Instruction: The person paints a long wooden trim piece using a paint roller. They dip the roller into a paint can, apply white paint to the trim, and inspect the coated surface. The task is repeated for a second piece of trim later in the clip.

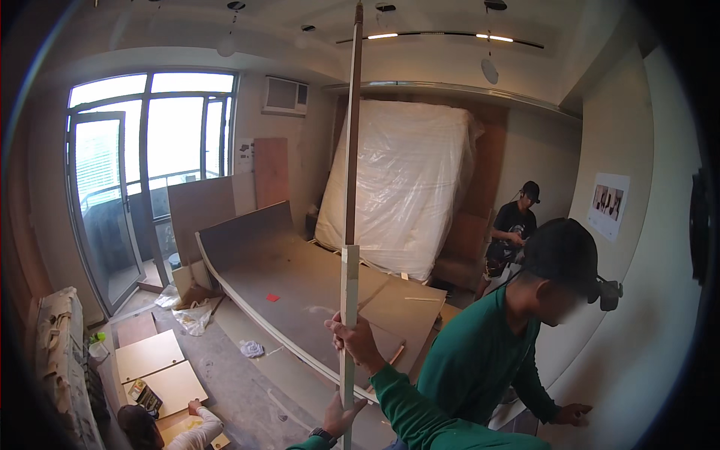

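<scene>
A long wooden pole [350,281] stands nearly upright before me. Its pale, thicker lower length overlaps a narrower brown-and-pale upper length that reaches toward the ceiling. My right hand [360,340], in a green sleeve, is wrapped around the thicker length near its middle. Lower down, my left hand [339,415], with a dark watch at the wrist, holds the same pole near the picture's bottom edge. Some of its fingers are hidden.
A co-worker in green [478,360] touches the right wall; another person [512,225] stands behind. Someone [191,430] works low beside pale boards [169,385]. A large curved panel [315,287] lies ahead, before a plastic-wrapped mattress [394,180]. Track lights [427,35] hang above.
</scene>
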`<action>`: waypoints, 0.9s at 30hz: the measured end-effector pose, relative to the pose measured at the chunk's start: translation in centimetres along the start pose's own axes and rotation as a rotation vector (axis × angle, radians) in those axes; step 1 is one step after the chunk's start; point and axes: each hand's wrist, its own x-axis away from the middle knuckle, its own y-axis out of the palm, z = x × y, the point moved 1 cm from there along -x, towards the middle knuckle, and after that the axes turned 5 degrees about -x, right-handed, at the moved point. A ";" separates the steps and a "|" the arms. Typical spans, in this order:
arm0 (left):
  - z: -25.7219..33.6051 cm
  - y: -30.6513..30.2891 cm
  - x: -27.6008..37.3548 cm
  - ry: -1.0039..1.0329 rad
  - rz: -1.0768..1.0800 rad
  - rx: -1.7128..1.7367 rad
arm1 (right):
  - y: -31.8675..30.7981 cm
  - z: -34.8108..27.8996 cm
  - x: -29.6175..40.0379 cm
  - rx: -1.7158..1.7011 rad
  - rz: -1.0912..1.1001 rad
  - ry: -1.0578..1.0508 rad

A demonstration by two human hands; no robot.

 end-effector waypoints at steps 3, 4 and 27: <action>0.4 0.2 -4.5 0.110 0.008 -0.021 | -0.8 -1.0 -2.6 0.094 -0.008 -0.098; 0.7 0.0 -6.4 0.129 0.012 0.001 | -1.1 -1.2 -3.3 0.097 -0.026 -0.141; 4.8 -9.0 -31.8 0.315 -0.861 0.008 | -6.2 6.7 -5.5 0.135 0.653 -0.107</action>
